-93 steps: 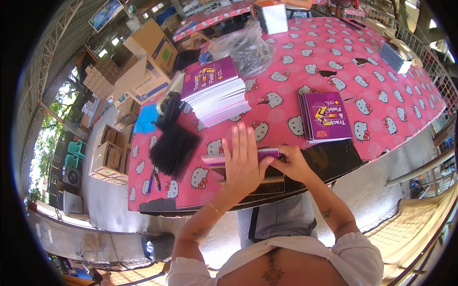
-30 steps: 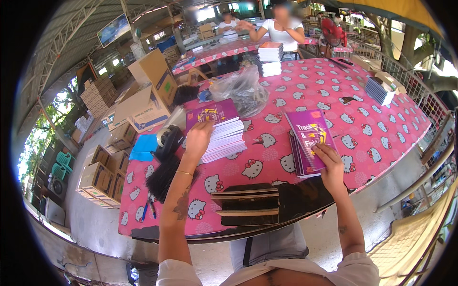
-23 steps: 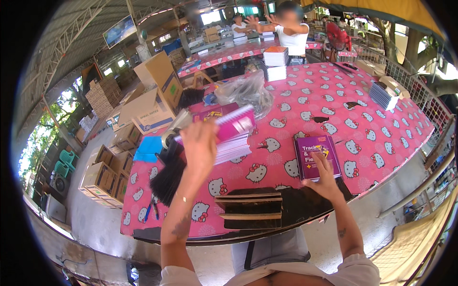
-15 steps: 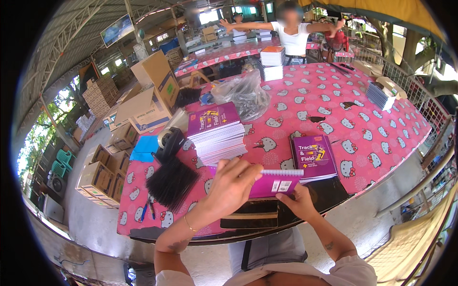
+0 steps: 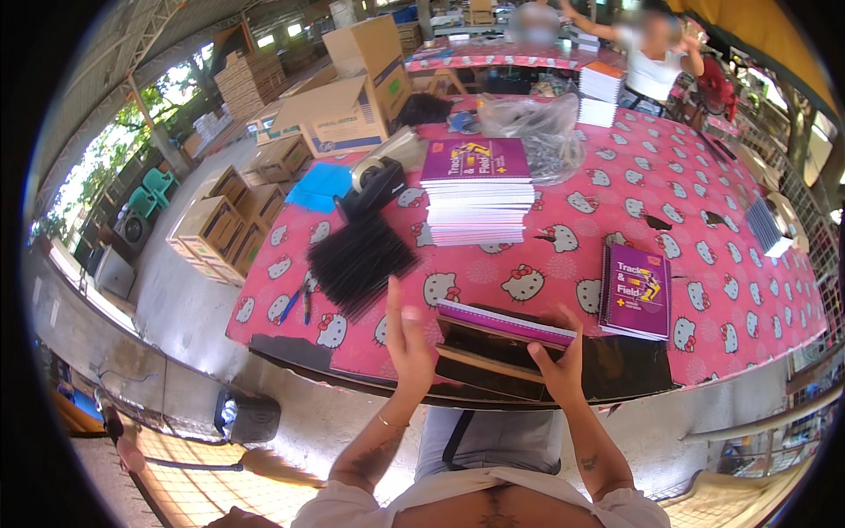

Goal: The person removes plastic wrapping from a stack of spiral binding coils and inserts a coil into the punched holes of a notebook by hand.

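Observation:
Edge-on above the table's near edge is a purple notebook [image 5: 502, 323], its long edge toward me. My right hand [image 5: 561, 359] grips its right end, thumb on the near side and fingers behind. By its left end my left hand [image 5: 408, 348] is open, fingers pointing up and palm toward the notebook. Below it lies a dark board or box [image 5: 488, 359] with a tan strip. Beyond stands a tall stack of purple-covered notebooks [image 5: 475, 198]. A lower stack of spiral-bound purple notebooks [image 5: 635, 290] lies to the right. Black plastic binding coils [image 5: 361, 264] are heaped left of my left hand.
A black tape dispenser [image 5: 374, 189] and blue sheets [image 5: 317, 187] sit at the left, with pens [image 5: 295, 304] nearer. Clear plastic bags [image 5: 537, 132] lie behind the tall stack. Cartons [image 5: 343, 114] stand beyond the table's left side. Across the table is a person in white [image 5: 653, 70].
My left hand has let go of the notebook and opened beside it. The notebook has tipped from showing its back cover to edge-on. The whole view has shifted.

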A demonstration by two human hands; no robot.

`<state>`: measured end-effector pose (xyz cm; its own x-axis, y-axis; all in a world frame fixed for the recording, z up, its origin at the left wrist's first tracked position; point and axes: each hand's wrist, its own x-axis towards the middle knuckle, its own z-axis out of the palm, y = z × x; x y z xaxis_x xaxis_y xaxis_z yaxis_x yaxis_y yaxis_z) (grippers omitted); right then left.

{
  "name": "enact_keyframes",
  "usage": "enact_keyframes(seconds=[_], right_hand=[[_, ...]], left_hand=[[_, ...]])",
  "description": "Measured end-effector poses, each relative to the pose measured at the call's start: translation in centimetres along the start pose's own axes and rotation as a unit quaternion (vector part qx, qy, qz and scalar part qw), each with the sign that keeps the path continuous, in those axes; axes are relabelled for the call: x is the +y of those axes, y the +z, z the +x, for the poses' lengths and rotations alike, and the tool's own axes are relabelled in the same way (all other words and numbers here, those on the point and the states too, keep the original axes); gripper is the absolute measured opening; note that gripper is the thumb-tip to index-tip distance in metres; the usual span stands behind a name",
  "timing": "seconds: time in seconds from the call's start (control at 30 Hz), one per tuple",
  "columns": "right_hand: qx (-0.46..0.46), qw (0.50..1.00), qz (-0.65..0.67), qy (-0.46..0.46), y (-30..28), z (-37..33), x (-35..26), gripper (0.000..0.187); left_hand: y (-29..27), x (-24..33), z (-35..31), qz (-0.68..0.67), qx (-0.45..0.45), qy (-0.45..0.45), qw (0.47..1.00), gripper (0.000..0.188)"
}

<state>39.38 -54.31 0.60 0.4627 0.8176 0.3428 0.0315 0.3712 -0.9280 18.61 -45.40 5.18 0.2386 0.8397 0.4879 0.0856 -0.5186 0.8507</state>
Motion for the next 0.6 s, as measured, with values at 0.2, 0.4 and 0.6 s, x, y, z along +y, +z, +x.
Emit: enact_keyframes(seconds=[0.2, 0.4, 0.6], right_hand=[[-0.028, 0.99, -0.132, -0.029, -3.7, 2.1, 1.0, 0.061], [-0.027, 0.994, -0.104, -0.017, -5.9, 2.0, 1.4, 0.061], [-0.035, 0.994, -0.105, 0.003, -6.0, 2.8, -0.1, 0.064]], left_hand=[[-5.2, -10.3, 4.8, 0.244, -0.018, 0.105, 0.964, 0.033], [-11.5, -16.3, 10.1, 0.591, 0.021, 0.154, 0.791, 0.024], [-6.0, -13.2, 4.1, 0.424, 0.013, 0.195, 0.884, 0.034]])
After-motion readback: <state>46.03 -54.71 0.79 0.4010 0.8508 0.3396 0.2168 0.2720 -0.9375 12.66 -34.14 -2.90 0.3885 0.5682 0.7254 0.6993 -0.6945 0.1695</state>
